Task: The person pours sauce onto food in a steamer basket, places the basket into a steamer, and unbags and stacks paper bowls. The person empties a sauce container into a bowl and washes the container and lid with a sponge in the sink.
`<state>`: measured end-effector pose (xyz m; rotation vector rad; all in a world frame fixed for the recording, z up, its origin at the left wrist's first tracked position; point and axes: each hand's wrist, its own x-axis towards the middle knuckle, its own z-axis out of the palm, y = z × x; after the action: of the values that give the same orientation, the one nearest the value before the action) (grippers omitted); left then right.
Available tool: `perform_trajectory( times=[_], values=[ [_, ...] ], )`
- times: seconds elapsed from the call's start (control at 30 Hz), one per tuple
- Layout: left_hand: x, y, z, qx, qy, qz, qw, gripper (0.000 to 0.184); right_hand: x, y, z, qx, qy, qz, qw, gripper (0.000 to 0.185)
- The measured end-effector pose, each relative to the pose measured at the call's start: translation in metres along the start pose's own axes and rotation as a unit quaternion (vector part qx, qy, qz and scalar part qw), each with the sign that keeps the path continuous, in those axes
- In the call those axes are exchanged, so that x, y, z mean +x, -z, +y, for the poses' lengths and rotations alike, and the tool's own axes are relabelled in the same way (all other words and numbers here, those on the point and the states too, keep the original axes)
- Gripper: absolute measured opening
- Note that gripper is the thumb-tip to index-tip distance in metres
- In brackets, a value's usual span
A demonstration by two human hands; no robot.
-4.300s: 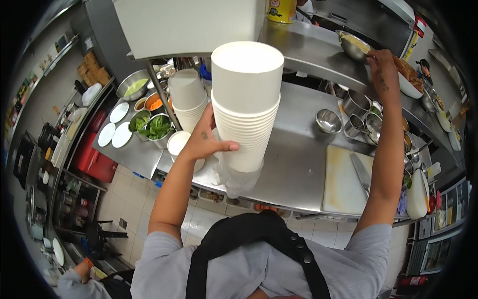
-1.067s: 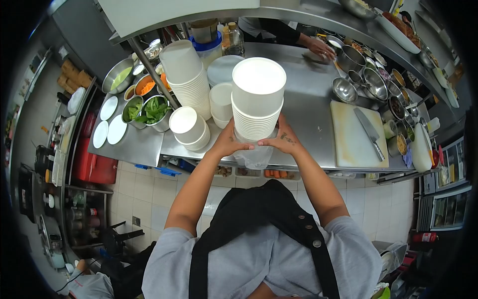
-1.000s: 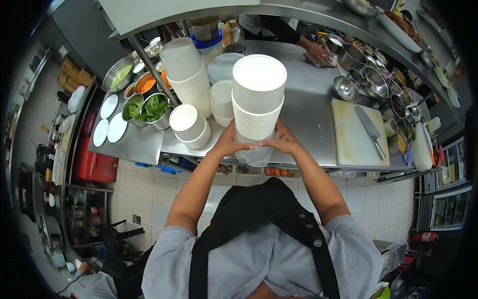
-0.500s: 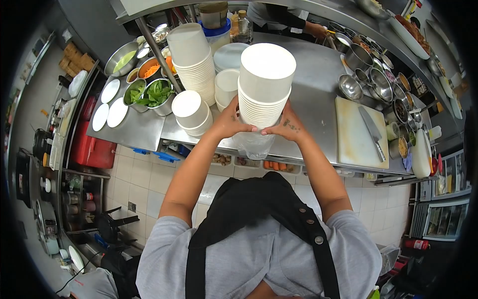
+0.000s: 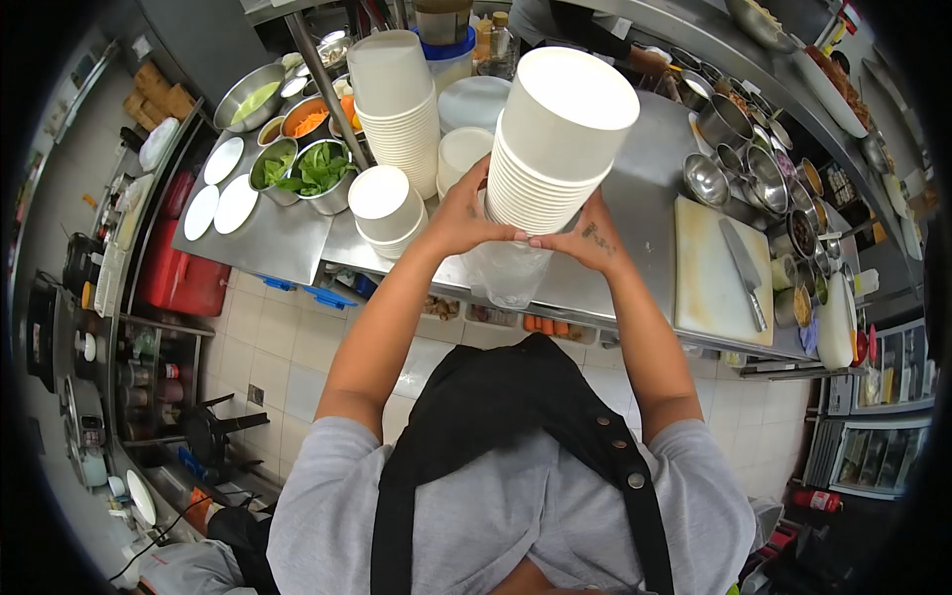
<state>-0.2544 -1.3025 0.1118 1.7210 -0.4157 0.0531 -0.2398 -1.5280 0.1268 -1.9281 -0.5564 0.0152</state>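
Note:
A tall stack of nested white food tubs [image 5: 555, 149] rises between my two hands, a flat white end facing up, tilted to the right. My left hand [image 5: 466, 216] is wrapped round the lower left side of the stack. On the lower right side my right hand [image 5: 587, 238] grips it, and the thumbs nearly meet in front. A crumpled clear plastic bag [image 5: 511, 273] hangs beneath the tubs at my hands. Left of it stand a short stack of white tubs [image 5: 385, 206] and a taller tub stack [image 5: 395, 109].
A cutting board [image 5: 709, 288] with a knife [image 5: 742, 268] lies on the right of the steel counter [image 5: 635, 129]. Metal bowls [image 5: 706, 178] crowd beyond it. Greens in a metal container [image 5: 325, 174] and white lids [image 5: 236, 210] are at left. Another person's hand [image 5: 650, 61] works at the back.
The tub stack in my hands has risen slightly and leaned to the right. Both hands have shifted a little upward and right with it.

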Motion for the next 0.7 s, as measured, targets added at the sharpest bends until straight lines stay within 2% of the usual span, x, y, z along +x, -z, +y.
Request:
perform_trajectory(
  times=[0.23, 0.33, 0.43, 0.53, 0.63, 0.7],
  values=[
    [0.003, 0.001, 0.018, -0.014, -0.013, 0.018, 1.0, 0.117, 0.005, 0.005, -0.01, 0.007, 0.02, 0.028, 0.999, 0.126],
    [0.007, 0.005, 0.041, -0.022, -0.032, 0.011, 0.999, 0.117, 0.007, 0.016, -0.029, -0.034, 0.032, 0.039, 0.998, 0.126],
    [0.004, -0.004, 0.084, -0.058, -0.096, 0.037, 0.993, 0.109, -0.002, 0.029, -0.057, 0.008, 0.08, 0.082, 0.993, 0.121],
    [0.008, -0.014, 0.124, -0.034, -0.172, 0.039, 0.984, 0.108, -0.021, 0.056, -0.108, 0.038, 0.087, 0.122, 0.988, 0.109],
    [0.033, -0.024, 0.162, -0.002, -0.273, 0.042, 0.961, 0.102, -0.026, 0.084, -0.157, 0.084, 0.134, 0.183, 0.97, 0.096],
    [0.062, -0.033, 0.183, -0.01, -0.323, 0.054, 0.945, 0.099, -0.016, 0.112, -0.181, 0.056, 0.173, 0.202, 0.962, 0.092]
  ],
)
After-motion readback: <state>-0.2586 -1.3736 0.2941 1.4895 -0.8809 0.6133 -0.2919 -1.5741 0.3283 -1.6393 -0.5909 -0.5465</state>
